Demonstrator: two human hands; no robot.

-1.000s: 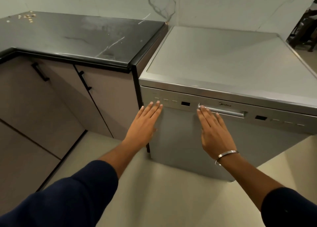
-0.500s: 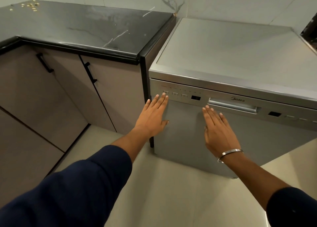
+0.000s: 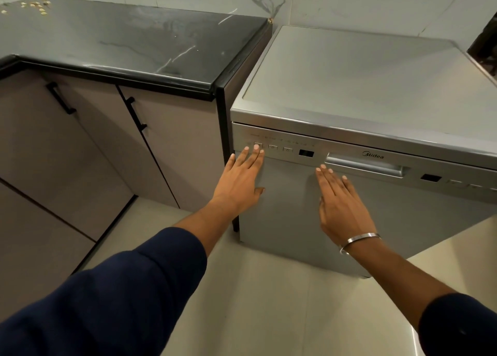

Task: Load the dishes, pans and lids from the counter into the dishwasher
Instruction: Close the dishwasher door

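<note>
Black counter adjoins shut dishwasher.

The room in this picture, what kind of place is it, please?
Most likely a home kitchen. A closed silver dishwasher stands beside a dark stone counter with handled cabinet doors under it. Both hands, left and right, lie flat on the dishwasher's front.
</note>
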